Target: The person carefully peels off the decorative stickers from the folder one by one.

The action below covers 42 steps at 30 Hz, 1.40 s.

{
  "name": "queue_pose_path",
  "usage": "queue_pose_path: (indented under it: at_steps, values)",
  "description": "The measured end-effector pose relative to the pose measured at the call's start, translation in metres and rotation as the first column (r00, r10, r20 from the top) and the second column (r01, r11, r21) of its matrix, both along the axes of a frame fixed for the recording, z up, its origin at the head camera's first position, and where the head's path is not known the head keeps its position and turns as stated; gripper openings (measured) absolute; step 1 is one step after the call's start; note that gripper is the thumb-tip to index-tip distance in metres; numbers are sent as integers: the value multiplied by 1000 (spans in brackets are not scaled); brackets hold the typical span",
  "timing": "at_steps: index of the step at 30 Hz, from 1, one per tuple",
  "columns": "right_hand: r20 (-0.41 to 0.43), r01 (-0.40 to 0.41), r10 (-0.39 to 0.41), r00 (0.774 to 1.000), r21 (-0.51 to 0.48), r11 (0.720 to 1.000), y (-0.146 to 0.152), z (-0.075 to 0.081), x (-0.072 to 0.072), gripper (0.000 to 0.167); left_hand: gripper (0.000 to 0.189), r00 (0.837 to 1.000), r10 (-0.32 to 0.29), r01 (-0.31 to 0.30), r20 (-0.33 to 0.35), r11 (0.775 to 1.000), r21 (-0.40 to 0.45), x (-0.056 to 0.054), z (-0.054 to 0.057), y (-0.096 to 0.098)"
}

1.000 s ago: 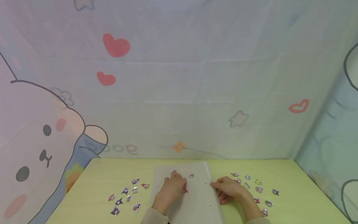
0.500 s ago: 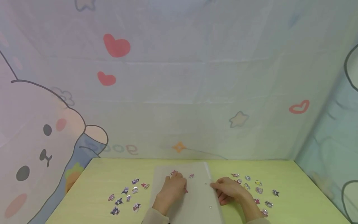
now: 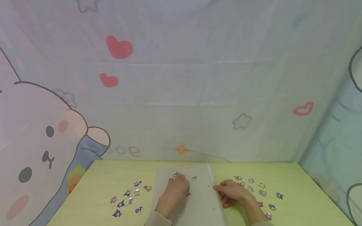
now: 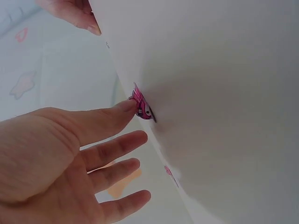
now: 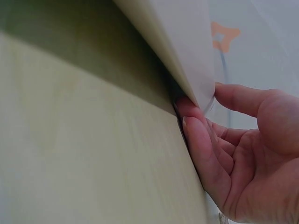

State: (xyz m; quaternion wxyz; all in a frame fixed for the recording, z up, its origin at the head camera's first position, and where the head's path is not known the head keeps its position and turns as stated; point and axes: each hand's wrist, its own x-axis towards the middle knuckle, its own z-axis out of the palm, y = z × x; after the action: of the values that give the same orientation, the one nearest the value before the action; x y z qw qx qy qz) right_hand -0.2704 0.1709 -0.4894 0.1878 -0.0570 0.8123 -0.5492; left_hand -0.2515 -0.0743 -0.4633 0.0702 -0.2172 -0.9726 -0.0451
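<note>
A white booklet [image 3: 200,201] lies at the middle of the table, with two small round dots along its right side. My left hand [image 3: 173,191] is over it and pinches a small pink sticker [image 4: 144,106] between thumb and index, close over the white surface. The index is hidden behind the thumb in the left wrist view; the other fingers extend loosely. Two pink stickers, one near my fingertips [image 3: 176,174] and another further right [image 3: 194,178], lie toward the booklet's top. My right hand [image 3: 230,192] grips the booklet's right edge, thumb above and curled fingers beneath the raised edge [image 5: 187,60].
Loose cartoon stickers lie scattered on the yellow table [image 3: 96,201]: a left group with a dark purple sticker [image 3: 121,203], and a right group with a grey sticker [image 3: 272,207]. A patterned cloth backdrop [image 3: 183,125] rises behind the table's far edge.
My left hand shifts very slightly, and less of the pink sticker shows beside it in the head view. The right hand keeps its grip on the booklet's edge.
</note>
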Motion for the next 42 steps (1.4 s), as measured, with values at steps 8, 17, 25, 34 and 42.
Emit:
queue_pose_path:
  at_steps: [8, 17, 25, 34, 42]
  values:
    - [-4, -5, 5, 1000, -7, 1000, 1, 0, -1, 30, 22, 1000, -3, 3, -1, 1000, 4, 0, 1, -1]
    - [-2, 3, -3, 1000, -7, 1000, 1, 0, 1, 30, 18, 999, 8, -10, 33, 998, 58, 0, 0, -2]
    - [-3, -6, 6, 1000, -19, 1000, 1, 1, 1, 31, 13, 999, 3, -5, 36, 998, 60, 1, 2, -5]
    - [-7, -12, 11, 1000, -12, 1000, 2, 1, -1, 31, 15, 999, -12, 8, 48, 995, 97, 3, 7, -8]
    - [-7, -11, 11, 1000, -16, 1000, 1, 0, 0, 30, 15, 997, -33, 17, 76, 979, 201, 1, 5, -27]
